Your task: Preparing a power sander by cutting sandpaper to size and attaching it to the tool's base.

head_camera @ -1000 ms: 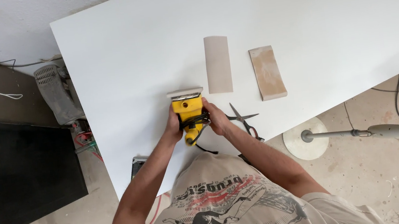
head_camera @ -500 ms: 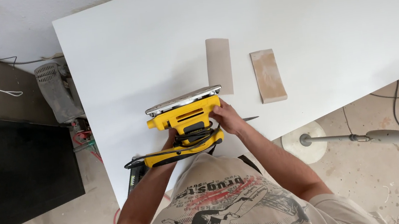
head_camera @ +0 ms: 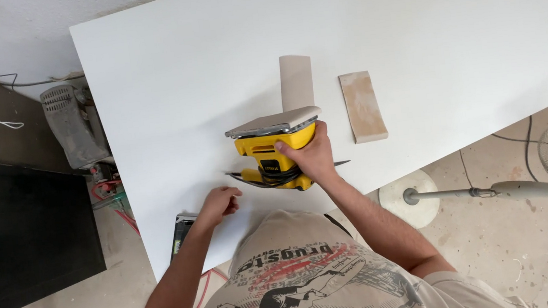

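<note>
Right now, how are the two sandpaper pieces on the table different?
The left sandpaper strip is longer, smooth grey-tan and partly hidden behind the yellow sander. The right sandpaper piece is shorter, looks whitish and dusty, and lies fully in view, slightly tilted. Both are flat rectangles on the white table.

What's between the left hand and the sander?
Bare white table and the sander's black cord, in the head view. The left hand holds nothing; the right hand grips the sander.
</note>
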